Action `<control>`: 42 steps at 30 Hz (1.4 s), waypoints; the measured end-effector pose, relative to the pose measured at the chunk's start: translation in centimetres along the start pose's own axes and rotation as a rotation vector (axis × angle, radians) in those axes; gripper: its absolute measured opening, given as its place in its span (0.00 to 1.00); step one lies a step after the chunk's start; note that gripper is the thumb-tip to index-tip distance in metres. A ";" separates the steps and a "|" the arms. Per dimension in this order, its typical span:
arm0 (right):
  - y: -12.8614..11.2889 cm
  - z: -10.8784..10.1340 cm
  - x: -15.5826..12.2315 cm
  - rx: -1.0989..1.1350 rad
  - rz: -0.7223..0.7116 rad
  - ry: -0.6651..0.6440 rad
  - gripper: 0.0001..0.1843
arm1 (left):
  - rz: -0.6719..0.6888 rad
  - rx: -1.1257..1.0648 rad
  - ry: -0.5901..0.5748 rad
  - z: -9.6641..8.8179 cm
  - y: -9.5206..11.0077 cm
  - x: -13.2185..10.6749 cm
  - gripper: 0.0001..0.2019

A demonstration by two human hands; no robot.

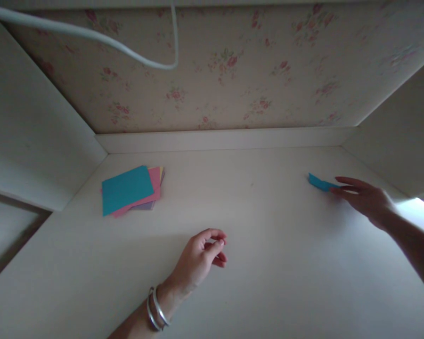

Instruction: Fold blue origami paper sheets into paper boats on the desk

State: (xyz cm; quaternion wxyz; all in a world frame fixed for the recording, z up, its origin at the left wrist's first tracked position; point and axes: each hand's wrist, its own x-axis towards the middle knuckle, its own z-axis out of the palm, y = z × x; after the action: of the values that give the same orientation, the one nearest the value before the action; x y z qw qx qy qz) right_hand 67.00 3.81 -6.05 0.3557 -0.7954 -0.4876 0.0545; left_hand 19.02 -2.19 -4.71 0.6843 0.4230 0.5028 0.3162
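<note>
Bright blue paper (318, 182), bent or folded to judge by its raised corner, is pinched in the right hand (365, 197), between the thumb and the fingers (349, 181). Most of it sticks out to the left of those fingertips, low over the white worktop (254, 282); whether its lower edge touches the surface, I cannot tell. Soft shadow falls just below the same fingers.

Well to their left, and nearer the person, the left hand (199, 259) is poised above the worktop, its fingers loosely curled with gaps between them; whether the thumb meets a fingertip is unclear. Two silver bangles (159, 310) circle the wrist behind those fingers.

Beyond the left fingers and off to their left lies a fanned stack of coloured sheets (127, 186): a teal sheet (123, 194) on top, set askew, a pink sheet (156, 181) under it, then a purple sheet (146, 206) and a yellow edge (161, 174) peeping out at the far right corner.

Farther off than either set of fingers, a pale ledge (226, 140) backs the worktop, with rose-patterned wallpaper (229, 94) behind. Across it, up and left of the left fingers, droops a white cable (102, 38).
</note>
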 end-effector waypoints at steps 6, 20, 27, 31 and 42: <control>-0.3 0.2 0.9 -0.123 0.045 -0.140 0.11 | 0.006 0.020 -0.025 -0.1 0.0 -0.1 0.11; -6.9 2.0 -6.4 -0.027 -0.511 -0.290 0.07 | 0.033 0.078 -0.054 -0.1 -0.5 0.0 0.12; -7.4 4.3 -7.9 0.072 -0.565 -0.281 0.15 | 0.052 0.131 -0.034 -0.2 -1.0 0.0 0.12; -9.5 3.7 -9.9 0.134 -0.595 -0.293 0.12 | 0.213 0.273 0.000 0.1 -0.8 -0.2 0.13; -17.7 4.2 -19.7 0.521 -0.589 -0.586 0.10 | 0.258 0.174 -0.045 0.6 -0.8 -0.5 0.19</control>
State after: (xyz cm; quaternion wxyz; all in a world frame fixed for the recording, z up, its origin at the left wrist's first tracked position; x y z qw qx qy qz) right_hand 41.94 -5.28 -3.31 0.3908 -0.4597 -0.7416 0.2934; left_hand 19.46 -3.13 -5.16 0.6100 0.5488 0.4541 0.3472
